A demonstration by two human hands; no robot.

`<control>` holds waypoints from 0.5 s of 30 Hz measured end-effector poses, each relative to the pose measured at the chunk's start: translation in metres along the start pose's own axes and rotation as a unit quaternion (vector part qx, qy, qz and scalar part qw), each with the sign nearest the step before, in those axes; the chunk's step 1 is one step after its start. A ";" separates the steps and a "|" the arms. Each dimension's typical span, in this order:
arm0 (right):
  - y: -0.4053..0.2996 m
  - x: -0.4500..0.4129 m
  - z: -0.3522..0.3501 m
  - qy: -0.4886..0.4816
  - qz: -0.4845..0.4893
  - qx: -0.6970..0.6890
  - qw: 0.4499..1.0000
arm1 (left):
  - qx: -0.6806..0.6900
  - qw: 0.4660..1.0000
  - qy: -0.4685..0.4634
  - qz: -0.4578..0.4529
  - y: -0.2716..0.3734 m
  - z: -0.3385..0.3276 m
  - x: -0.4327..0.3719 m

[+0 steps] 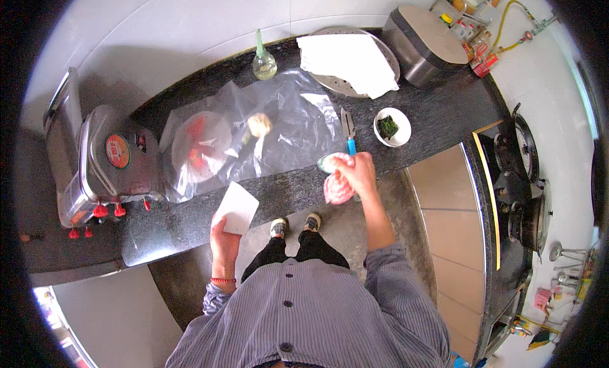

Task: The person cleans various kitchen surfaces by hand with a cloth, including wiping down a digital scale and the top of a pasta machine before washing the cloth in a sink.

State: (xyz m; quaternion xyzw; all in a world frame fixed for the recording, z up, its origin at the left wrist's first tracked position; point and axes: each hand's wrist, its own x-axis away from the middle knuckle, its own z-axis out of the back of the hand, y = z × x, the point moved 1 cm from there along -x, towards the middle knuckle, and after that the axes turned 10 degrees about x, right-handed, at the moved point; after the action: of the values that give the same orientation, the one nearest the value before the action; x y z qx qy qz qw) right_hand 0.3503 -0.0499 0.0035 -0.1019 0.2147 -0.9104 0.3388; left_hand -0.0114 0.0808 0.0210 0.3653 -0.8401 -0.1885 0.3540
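Observation:
My left hand grips a flat white rectangular piece with rounded corners, which looks like a plastic dough scraper. It is held over the front edge of the dark stone counter. My right hand is closed on a crumpled cloth, pink below and pale green and white above; the hand is slightly blurred. Just beyond the right hand lies a peeler with a blue handle. Clear plastic sheeting covers a round plate with red pieces and a pale lump.
A steel machine with red knobs stands at left. Along the back are an oil bottle, a perforated tray under white cloth, and a steel bin. A white bowl holds dark greens. Pots stand at right.

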 end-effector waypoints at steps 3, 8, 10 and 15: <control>0.012 -0.025 -0.007 0.020 -0.155 0.089 0.984 | 0.022 1.000 -0.004 0.009 0.005 -0.003 -0.002; -0.004 -0.043 -0.010 -0.104 -0.245 0.156 0.951 | 0.023 0.998 -0.024 0.047 0.015 -0.005 -0.008; 0.001 -0.036 -0.013 -0.090 -0.274 0.144 0.947 | 0.029 0.997 -0.035 0.062 0.017 -0.009 -0.012; 0.031 0.071 -0.003 0.014 -0.227 -0.119 0.967 | -0.003 0.986 -0.076 0.145 0.015 -0.032 -0.024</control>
State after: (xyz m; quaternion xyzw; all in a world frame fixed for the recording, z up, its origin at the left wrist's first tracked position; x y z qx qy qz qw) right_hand 0.3141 -0.1174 -0.0104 -0.1749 0.2973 -0.9326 0.1061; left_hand 0.0169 0.1065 0.0403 0.2230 -0.9083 -0.1645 0.3134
